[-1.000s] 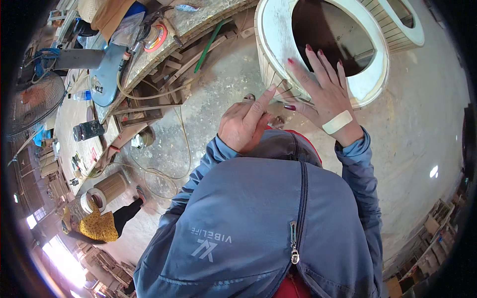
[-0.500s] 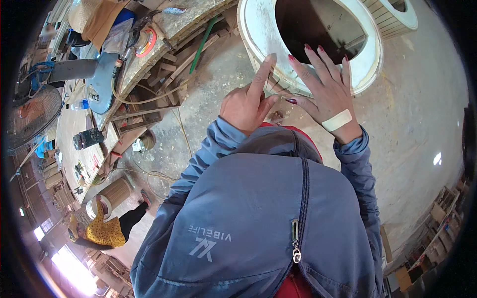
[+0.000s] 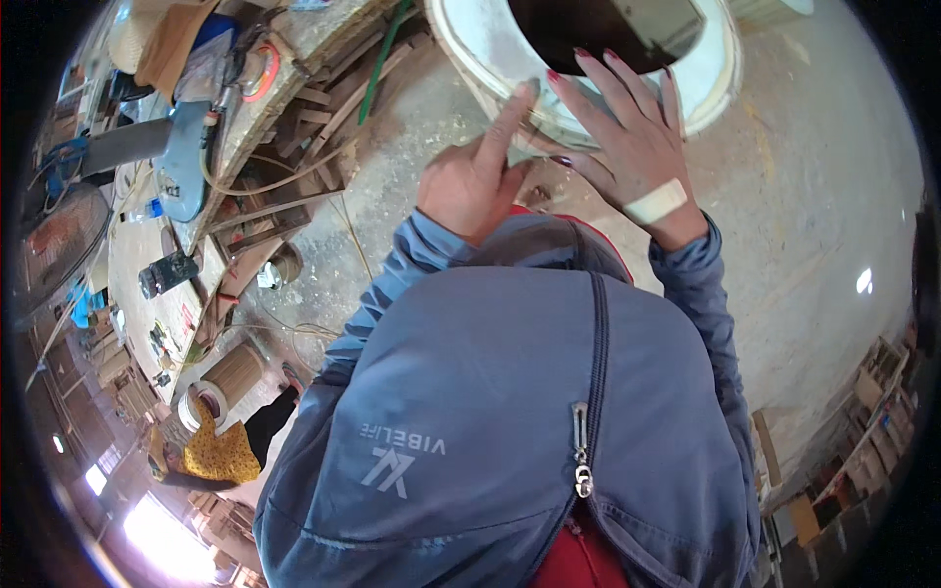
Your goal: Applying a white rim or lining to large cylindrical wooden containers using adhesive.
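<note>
A white oval ring (image 3: 480,44) tops a slatted wooden body in front of me, around a large dark opening. My left hand (image 3: 470,181) has its index finger stretched onto the near left part of the rim. Its other fingers are curled under, partly hidden, and no held object shows. Spread flat beside it, my right hand (image 3: 632,152) lies at the ring's near edge, fingertips reaching the inner edge of the opening. A pale adhesive strip (image 3: 655,203) sits across the back of the right wrist.
On the left stands a cluttered workbench (image 3: 279,103) with a hose, a round red-edged tool (image 3: 259,71) and a fan (image 3: 69,245). Wood strips lie beneath it. A person in a yellow top (image 3: 218,453) is at the lower left, near a slatted drum (image 3: 233,372). Stacked wood lines the right.
The whole view has shifted, so the ring and both hands appear higher and slightly farther left. Both hands keep nearly the same pose against the rim.
</note>
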Demonstrator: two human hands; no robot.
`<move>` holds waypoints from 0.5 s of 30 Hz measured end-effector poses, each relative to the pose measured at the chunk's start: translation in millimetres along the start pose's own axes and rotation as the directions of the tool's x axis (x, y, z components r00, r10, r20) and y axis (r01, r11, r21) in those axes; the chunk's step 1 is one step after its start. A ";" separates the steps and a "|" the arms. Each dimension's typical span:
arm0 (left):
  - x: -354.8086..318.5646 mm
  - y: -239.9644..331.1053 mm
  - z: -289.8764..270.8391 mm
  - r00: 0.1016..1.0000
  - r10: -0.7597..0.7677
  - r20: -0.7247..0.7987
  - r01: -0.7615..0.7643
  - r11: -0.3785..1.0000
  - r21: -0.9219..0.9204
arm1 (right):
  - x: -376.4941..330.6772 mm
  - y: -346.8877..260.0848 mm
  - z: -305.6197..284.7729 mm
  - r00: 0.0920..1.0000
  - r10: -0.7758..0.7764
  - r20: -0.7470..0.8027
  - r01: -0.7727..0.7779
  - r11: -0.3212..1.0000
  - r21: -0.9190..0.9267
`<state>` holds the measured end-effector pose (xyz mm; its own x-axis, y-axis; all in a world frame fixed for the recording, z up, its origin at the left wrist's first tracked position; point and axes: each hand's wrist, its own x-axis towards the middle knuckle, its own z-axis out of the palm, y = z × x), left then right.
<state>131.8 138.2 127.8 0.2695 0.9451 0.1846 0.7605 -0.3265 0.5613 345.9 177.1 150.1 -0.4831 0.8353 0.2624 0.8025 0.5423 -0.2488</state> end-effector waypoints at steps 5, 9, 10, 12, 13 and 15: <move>-2.7 -6.6 11.9 1.000 -0.003 -0.023 0.003 1.000 -0.027 | 0.9 -1.7 9.3 0.998 0.018 -0.062 -0.019 1.000 -0.015; -4.3 -9.4 15.9 0.987 -0.002 -0.160 -0.019 0.991 -0.132 | -0.8 -1.4 12.6 0.998 0.025 -0.061 -0.028 0.999 -0.044; -2.3 -9.7 13.9 0.982 0.020 -0.190 -0.047 0.989 -0.139 | -1.0 -1.4 13.2 0.998 0.021 -0.062 -0.024 0.999 -0.045; -1.6 -10.3 12.6 0.960 0.019 -0.280 -0.080 0.974 -0.210 | -2.7 -2.6 13.2 0.999 0.031 -0.009 -0.032 0.997 -0.077; -2.2 -13.8 10.1 0.962 0.025 -0.273 -0.086 0.973 -0.213 | -3.4 -1.4 12.4 0.999 0.041 -0.010 -0.042 0.996 -0.079; -2.8 -17.8 0.6 0.941 -0.087 -0.326 -0.021 0.949 -0.315 | -2.1 0.8 10.7 1.000 0.009 -0.012 -0.010 0.999 -0.050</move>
<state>117.9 141.4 116.9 -0.0051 0.9216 0.3881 0.5299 -0.3267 0.7826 343.8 176.7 139.4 -0.4716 0.8390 0.2714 0.8236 0.5290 -0.2045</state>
